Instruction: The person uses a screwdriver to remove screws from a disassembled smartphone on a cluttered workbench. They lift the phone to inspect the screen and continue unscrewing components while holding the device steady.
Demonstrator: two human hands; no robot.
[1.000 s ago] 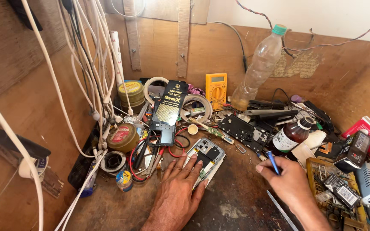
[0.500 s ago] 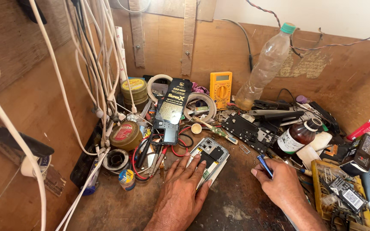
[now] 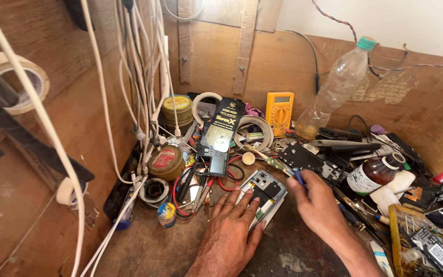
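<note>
Opened grey phone body (image 3: 264,195) lies flat under open left hand (image 3: 230,236); right hand (image 3: 318,205) pinches blue-handled tool (image 3: 298,177). Slip could gouge exposed board or knock crowded brown glass bottle (image 3: 373,174).

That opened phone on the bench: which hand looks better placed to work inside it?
Probably the right hand: it holds a blue tool right beside the opened phone. The left hand lies flat with its fingertips on the phone, seemingly steadying it.
</note>
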